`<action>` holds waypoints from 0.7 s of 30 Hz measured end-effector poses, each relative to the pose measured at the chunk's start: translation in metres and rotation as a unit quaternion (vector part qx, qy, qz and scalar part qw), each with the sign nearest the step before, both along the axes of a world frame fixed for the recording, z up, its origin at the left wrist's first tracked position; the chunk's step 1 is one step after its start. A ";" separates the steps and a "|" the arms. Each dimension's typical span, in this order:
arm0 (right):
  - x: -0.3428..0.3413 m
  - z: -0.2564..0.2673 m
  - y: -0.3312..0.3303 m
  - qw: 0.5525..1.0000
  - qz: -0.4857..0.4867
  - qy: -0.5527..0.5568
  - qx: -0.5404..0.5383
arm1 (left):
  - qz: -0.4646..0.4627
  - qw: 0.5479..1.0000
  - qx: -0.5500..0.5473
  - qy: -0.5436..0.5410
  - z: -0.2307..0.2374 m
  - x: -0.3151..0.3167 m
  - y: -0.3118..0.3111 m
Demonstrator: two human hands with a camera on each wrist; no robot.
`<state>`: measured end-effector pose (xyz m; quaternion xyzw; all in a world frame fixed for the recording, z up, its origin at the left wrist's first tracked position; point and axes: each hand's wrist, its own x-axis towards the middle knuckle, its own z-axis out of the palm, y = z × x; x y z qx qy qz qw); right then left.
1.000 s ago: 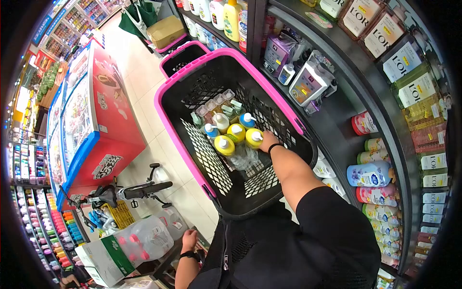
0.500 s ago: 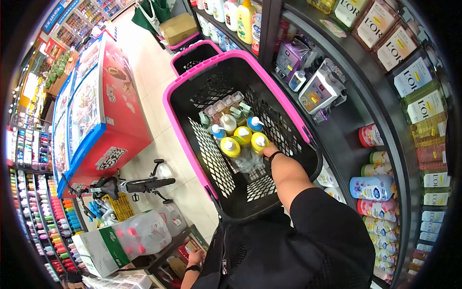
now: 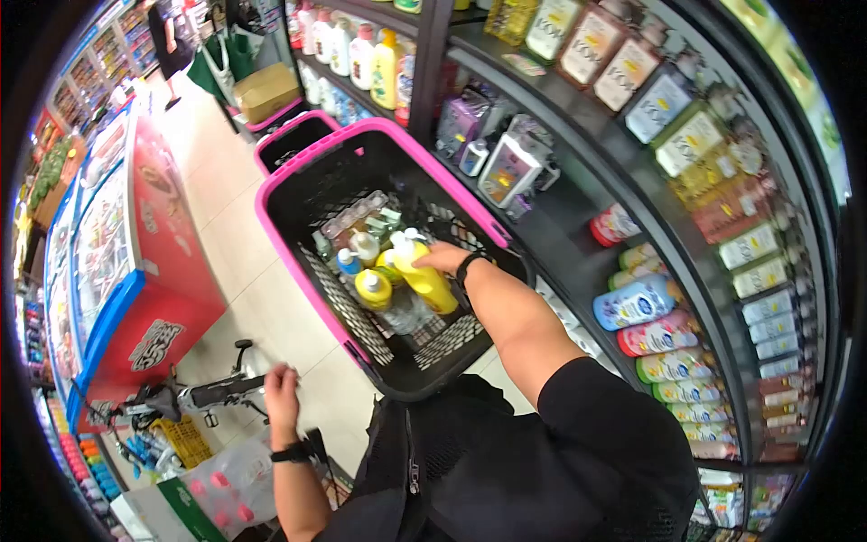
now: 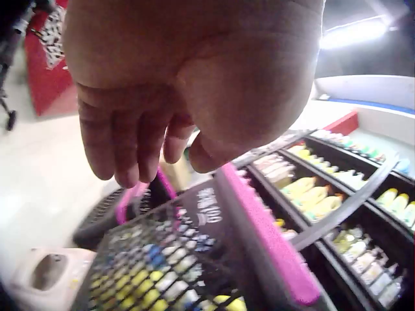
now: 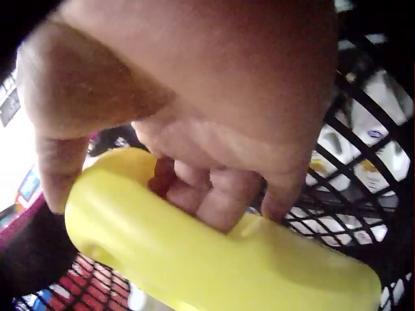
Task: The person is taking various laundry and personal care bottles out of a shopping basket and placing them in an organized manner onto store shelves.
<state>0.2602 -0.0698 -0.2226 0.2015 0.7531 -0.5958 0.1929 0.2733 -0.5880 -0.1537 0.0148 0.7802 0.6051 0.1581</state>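
Observation:
The right hand (image 3: pixel 442 259) grips a yellow bottle (image 3: pixel 426 278) that lies tilted in the black basket with a pink rim (image 3: pixel 307 257). In the right wrist view the fingers and thumb of the right hand (image 5: pixel 194 129) curl round the same yellow bottle (image 5: pixel 194 246). Beside it in the basket are another yellow bottle (image 3: pixel 373 287), a blue-topped pump bottle (image 3: pixel 349 262), a white-topped one (image 3: pixel 365 246) and several clear bottles. The left hand (image 3: pixel 282 397) hangs in the air left of the basket, holding nothing; in the left wrist view its fingers (image 4: pixel 123 142) are loosely bent.
Shelves of bottles (image 3: pixel 632 303) run along the right side. A red freezer (image 3: pixel 172 280) stands at the left, with a small bicycle (image 3: pixel 217 393) and wrapped bottles (image 3: pixel 217 497) below it. Beyond the basket is a cardboard box (image 3: pixel 267 91); a person (image 3: pixel 169 45) is farther back.
The yellow bottle in the right hand has gone from upright to tilted and been raised. The left hand has risen towards the basket's left side. The head view has shifted.

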 end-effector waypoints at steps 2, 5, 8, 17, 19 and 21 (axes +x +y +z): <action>0.005 0.083 -0.015 0.997 -0.051 0.062 0.003 | -0.022 0.997 0.031 0.069 0.042 -0.032 0.034; 0.033 0.174 -0.040 0.970 -0.096 0.209 -0.083 | -0.085 0.978 0.106 0.156 0.097 -0.058 0.086; 0.082 0.246 -0.062 0.919 -0.141 0.302 -0.212 | -0.214 0.938 0.099 0.252 0.147 -0.059 0.137; 0.234 0.340 -0.132 0.771 -0.352 0.377 -0.373 | -0.571 0.726 0.356 -0.141 0.216 0.058 0.240; 0.267 0.339 -0.136 0.743 -0.392 0.391 -0.376 | -0.587 0.715 0.350 -0.146 0.226 0.094 0.251; 0.305 0.341 -0.136 0.743 -0.383 0.416 -0.359 | -0.611 0.697 0.346 -0.145 0.222 0.125 0.260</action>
